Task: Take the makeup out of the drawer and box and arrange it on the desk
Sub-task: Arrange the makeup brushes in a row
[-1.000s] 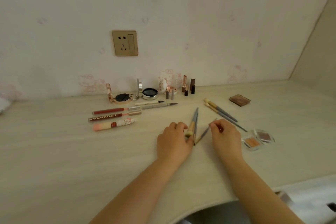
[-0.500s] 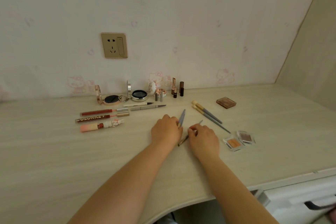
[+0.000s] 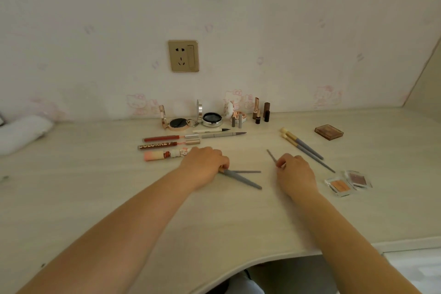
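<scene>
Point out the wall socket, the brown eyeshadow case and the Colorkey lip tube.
wall socket (image 3: 183, 56), head view, plate centre
brown eyeshadow case (image 3: 329, 131), head view, lid top
Colorkey lip tube (image 3: 158, 145), head view, lettered barrel

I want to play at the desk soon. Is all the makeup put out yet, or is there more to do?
Mostly out. Lip glosses, compacts, lipsticks and two yellow-tipped brushes already lie in neat groups. Right now the left hand holds two grey brushes and the right hand pinches a thin one; these still need placing. The drawer and box aren't in view, so more may be inside.
</scene>
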A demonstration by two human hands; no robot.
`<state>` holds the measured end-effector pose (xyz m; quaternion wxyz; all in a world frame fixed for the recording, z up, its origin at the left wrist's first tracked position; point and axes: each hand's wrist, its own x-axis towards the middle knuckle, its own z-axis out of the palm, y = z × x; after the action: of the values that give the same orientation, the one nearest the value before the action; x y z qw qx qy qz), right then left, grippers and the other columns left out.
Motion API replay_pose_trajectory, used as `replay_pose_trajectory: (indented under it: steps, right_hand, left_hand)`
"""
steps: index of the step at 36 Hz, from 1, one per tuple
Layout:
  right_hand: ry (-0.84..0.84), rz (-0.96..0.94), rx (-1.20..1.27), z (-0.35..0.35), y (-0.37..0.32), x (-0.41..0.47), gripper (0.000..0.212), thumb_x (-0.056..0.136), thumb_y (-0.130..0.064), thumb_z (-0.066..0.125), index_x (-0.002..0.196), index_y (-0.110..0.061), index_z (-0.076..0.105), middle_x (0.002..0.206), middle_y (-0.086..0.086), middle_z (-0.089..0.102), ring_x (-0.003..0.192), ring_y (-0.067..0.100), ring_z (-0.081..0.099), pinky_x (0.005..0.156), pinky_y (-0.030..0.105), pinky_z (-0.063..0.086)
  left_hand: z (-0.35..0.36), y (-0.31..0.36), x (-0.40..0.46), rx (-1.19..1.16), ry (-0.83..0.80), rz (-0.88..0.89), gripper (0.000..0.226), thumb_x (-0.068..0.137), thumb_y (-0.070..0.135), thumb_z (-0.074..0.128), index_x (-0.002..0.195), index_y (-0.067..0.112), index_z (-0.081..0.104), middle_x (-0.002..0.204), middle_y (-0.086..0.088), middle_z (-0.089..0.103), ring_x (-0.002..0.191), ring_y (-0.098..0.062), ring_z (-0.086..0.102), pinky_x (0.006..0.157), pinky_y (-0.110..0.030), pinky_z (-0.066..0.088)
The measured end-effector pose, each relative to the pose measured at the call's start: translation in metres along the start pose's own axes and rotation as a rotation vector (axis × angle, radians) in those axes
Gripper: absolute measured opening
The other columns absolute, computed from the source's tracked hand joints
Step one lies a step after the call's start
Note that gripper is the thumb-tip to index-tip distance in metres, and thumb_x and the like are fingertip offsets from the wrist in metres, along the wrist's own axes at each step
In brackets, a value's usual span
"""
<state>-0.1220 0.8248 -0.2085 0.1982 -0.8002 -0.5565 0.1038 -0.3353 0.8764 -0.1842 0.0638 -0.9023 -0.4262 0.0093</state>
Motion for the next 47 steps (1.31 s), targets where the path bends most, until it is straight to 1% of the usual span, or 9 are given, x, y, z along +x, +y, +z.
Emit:
replay_pose_trajectory:
  steps: [6, 10, 14, 22, 26, 31, 36, 39, 47]
  right_hand:
    - [-0.122, -0.153, -0.026, 0.004, -0.02, -0.002, 0.018, 0.095, -0.017, 0.045, 0.105, -0.022, 0.059, 0.109, 0.003, 0.051, 0.091, 0.016, 0.049, 0.078, 0.023, 0.042]
    - [-0.14, -0.157, -0.058, 0.005, -0.027, -0.002, 0.015, 0.094, -0.016, 0.048, 0.103, -0.02, 0.06, 0.109, 0.005, 0.052, 0.097, 0.02, 0.053, 0.08, 0.025, 0.045]
    - [-0.141, -0.14, -0.084, 0.001, -0.025, -0.001, 0.015, 0.095, -0.019, 0.045, 0.105, -0.017, 0.056, 0.108, 0.007, 0.052, 0.089, 0.019, 0.049, 0.075, 0.025, 0.043]
    - [-0.152, -0.202, -0.066, 0.002, -0.029, -0.003, 0.018, 0.096, -0.027, 0.046, 0.109, -0.023, 0.057, 0.112, 0.005, 0.051, 0.097, 0.02, 0.052, 0.082, 0.029, 0.046]
    - [-0.126, -0.2, -0.07, 0.008, -0.041, -0.007, 0.025, 0.09, -0.045, 0.053, 0.102, -0.024, 0.058, 0.106, 0.0, 0.048, 0.094, 0.017, 0.052, 0.081, 0.03, 0.048]
    - [-0.075, -0.22, -0.089, 0.018, -0.053, -0.011, 0.023, 0.09, -0.04, 0.054, 0.1, -0.021, 0.06, 0.11, 0.002, 0.048, 0.102, 0.019, 0.05, 0.084, 0.032, 0.05]
    - [-0.061, -0.267, -0.169, 0.022, -0.058, -0.013, 0.026, 0.095, -0.035, 0.045, 0.108, -0.017, 0.058, 0.113, 0.006, 0.048, 0.106, 0.022, 0.046, 0.084, 0.031, 0.047]
    - [-0.069, -0.269, -0.196, 0.023, -0.059, -0.013, 0.027, 0.095, -0.034, 0.043, 0.11, -0.016, 0.056, 0.113, 0.006, 0.048, 0.106, 0.022, 0.045, 0.085, 0.032, 0.046]
    - [-0.074, -0.263, -0.204, 0.027, -0.062, -0.002, 0.031, 0.095, -0.033, 0.036, 0.112, -0.015, 0.056, 0.112, 0.008, 0.049, 0.106, 0.023, 0.045, 0.085, 0.033, 0.044]
  left_hand:
    - [0.002, 0.001, -0.002, 0.003, 0.043, 0.001, 0.029, 0.099, 0.026, 0.043, 0.125, 0.033, 0.052, 0.123, 0.005, 0.055, 0.112, -0.019, 0.044, 0.08, -0.033, 0.036]
    - [0.007, 0.01, -0.001, -0.034, 0.1, -0.033, 0.029, 0.098, 0.026, 0.044, 0.125, 0.032, 0.051, 0.122, 0.004, 0.054, 0.113, -0.018, 0.044, 0.087, -0.033, 0.036]
    - [0.008, 0.009, -0.002, -0.033, 0.165, -0.036, 0.025, 0.097, 0.024, 0.045, 0.119, 0.03, 0.055, 0.122, 0.006, 0.055, 0.114, -0.018, 0.045, 0.092, -0.033, 0.034]
    - [0.013, -0.01, -0.026, -0.075, 0.234, -0.042, 0.025, 0.095, 0.024, 0.049, 0.116, 0.031, 0.062, 0.123, 0.011, 0.057, 0.115, -0.016, 0.045, 0.09, -0.03, 0.03]
    - [0.015, -0.016, -0.042, -0.085, 0.196, -0.053, 0.03, 0.096, 0.022, 0.049, 0.121, 0.03, 0.062, 0.132, 0.008, 0.053, 0.121, -0.018, 0.042, 0.089, -0.031, 0.032]
    - [0.018, 0.003, -0.061, -0.239, 0.147, -0.273, 0.038, 0.1, 0.03, 0.037, 0.137, 0.026, 0.046, 0.145, 0.003, 0.036, 0.13, -0.017, 0.035, 0.103, -0.031, 0.037]
    - [0.021, 0.038, -0.071, -0.321, -0.124, -0.401, 0.075, 0.091, 0.064, 0.028, 0.151, 0.022, 0.008, 0.159, -0.004, 0.006, 0.146, -0.023, 0.006, 0.119, -0.041, 0.009]
    - [0.026, 0.045, -0.064, -0.309, -0.143, -0.448, 0.083, 0.086, 0.072, 0.025, 0.15, 0.028, -0.002, 0.159, -0.003, -0.003, 0.146, -0.026, -0.004, 0.118, -0.051, 0.003]
    - [0.027, 0.052, -0.039, -0.28, -0.157, -0.455, 0.071, 0.087, 0.07, 0.022, 0.148, 0.037, 0.008, 0.159, 0.001, -0.002, 0.146, -0.03, -0.008, 0.108, -0.069, -0.002]
